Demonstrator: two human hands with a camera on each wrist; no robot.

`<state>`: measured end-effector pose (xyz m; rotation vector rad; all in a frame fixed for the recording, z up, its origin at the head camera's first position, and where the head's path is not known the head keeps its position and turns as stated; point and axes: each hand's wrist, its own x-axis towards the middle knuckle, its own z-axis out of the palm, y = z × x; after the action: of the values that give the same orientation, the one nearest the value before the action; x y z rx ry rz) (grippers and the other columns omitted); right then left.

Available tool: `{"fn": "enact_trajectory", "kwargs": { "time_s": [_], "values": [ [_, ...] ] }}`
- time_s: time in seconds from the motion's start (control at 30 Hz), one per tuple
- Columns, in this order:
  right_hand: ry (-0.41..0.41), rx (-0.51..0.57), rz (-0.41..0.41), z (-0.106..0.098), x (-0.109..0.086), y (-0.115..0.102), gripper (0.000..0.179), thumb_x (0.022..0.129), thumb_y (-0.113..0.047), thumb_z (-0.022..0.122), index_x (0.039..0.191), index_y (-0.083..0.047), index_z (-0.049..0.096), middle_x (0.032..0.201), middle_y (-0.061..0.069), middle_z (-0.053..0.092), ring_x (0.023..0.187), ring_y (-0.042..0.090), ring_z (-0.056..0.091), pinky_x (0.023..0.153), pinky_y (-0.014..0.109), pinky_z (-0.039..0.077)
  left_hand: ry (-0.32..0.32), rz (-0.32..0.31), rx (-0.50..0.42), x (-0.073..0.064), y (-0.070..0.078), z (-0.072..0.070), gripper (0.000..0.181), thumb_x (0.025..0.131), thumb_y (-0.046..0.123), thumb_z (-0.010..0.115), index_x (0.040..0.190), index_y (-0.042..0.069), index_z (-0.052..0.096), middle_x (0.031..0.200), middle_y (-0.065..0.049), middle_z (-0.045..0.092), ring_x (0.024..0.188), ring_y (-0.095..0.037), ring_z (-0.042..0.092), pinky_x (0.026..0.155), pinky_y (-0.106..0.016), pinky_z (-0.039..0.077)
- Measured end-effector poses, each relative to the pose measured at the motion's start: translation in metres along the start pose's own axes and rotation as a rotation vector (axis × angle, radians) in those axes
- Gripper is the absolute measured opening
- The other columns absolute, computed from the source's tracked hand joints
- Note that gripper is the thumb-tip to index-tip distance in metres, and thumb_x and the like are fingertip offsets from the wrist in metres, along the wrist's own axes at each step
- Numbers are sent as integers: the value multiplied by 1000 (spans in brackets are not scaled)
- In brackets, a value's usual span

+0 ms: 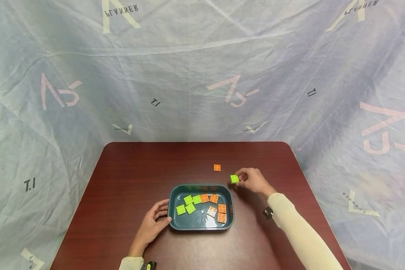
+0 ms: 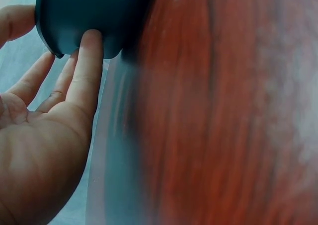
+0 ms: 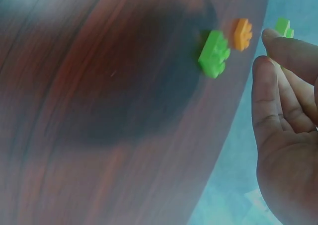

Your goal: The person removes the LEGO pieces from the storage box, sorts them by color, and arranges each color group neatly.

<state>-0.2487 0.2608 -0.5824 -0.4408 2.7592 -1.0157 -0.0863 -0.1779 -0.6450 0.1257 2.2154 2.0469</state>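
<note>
My left hand [image 1: 151, 224] rests against the left end of a dark teal tray [image 1: 202, 228], its thumb at the rim. In the left wrist view, its extended fingers [image 2: 88, 61] touch the tray's outer wall [image 2: 94, 11]. Beyond the tray's back right corner, my right hand [image 1: 254, 182] pinches a green toy brick [image 1: 234, 179] between thumb and fingertips. Part of a green brick [image 3: 284, 28] shows past those fingertips in the right wrist view. Another green brick [image 3: 214, 54] lies on the table there, beside an orange brick [image 3: 243, 35].
Inside the tray lie several green bricks [image 1: 180, 209] at the left and several orange bricks [image 1: 221, 218] at the right, one brick [image 1: 211, 211] pale with glare. The loose orange brick [image 1: 217, 167] sits behind the tray on the red-brown table [image 1: 135, 172]. Printed grey sheeting [image 1: 189, 75] surrounds the table.
</note>
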Motion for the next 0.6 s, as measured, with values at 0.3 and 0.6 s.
{"fn": "enact_trajectory", "kwargs": {
  "time_s": [0.3,0.6],
  "values": [
    [32,-3,57,-5,-3,29,33,82,-7,90,113,-8,77,92,3,74,81,14,68,74,32,57,0,-12,0,0,2,1,64,94,4,78,153,9,52,141,-27,62,123,-38,62,91,-26,58],
    [30,-19,88,-5,-5,51,34,85,-8,88,116,-5,76,93,4,73,82,15,66,74,33,56,0,-26,7,0,4,3,64,94,4,78,152,11,52,141,-25,62,124,-39,62,91,-26,58]
  ]
}}
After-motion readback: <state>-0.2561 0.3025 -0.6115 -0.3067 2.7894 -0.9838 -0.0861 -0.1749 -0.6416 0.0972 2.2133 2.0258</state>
